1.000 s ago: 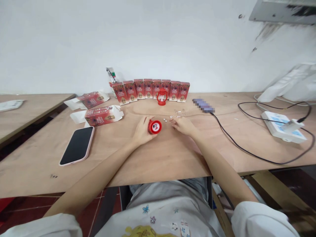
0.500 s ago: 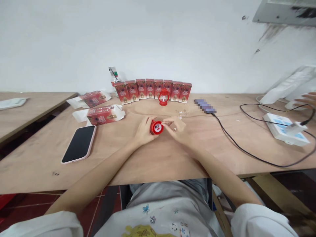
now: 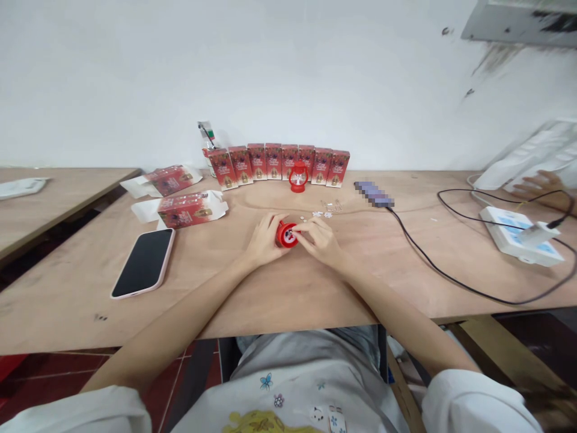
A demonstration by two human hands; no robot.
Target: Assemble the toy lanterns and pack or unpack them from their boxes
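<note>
On the side table (image 3: 67,192) at far left lies a white object (image 3: 22,188). On the main table (image 3: 288,307), a phone in a pink case (image 3: 143,263) lies face up towards the left edge. Beyond it, nearer the far left corner, two opened red boxes (image 3: 187,210) lie with their white flaps out. A row of upright red boxes (image 3: 273,162) stands along the far edge, with a clear container (image 3: 210,150) behind its left end.

The left hand (image 3: 265,240) curls its fingers and thumb round the held red lantern (image 3: 287,235), which is tipped so its round end faces up, midway between the far and near edges. A second red lantern (image 3: 298,178) stands upright just in front of the row. The right hand (image 3: 321,240) brings thumb and forefinger together at the held one's round end; they seem to pinch something small, though it is too tiny to be sure. Small white pieces (image 3: 322,214) and thin metal bits (image 3: 332,205) lie just beyond that hand.

Farther right, a pixelated device (image 3: 373,194) joins a black cable (image 3: 433,263). Towards the right edge are a white power strip (image 3: 518,237), another person's hand (image 3: 543,185) and white plastic wrapping (image 3: 527,153).
</note>
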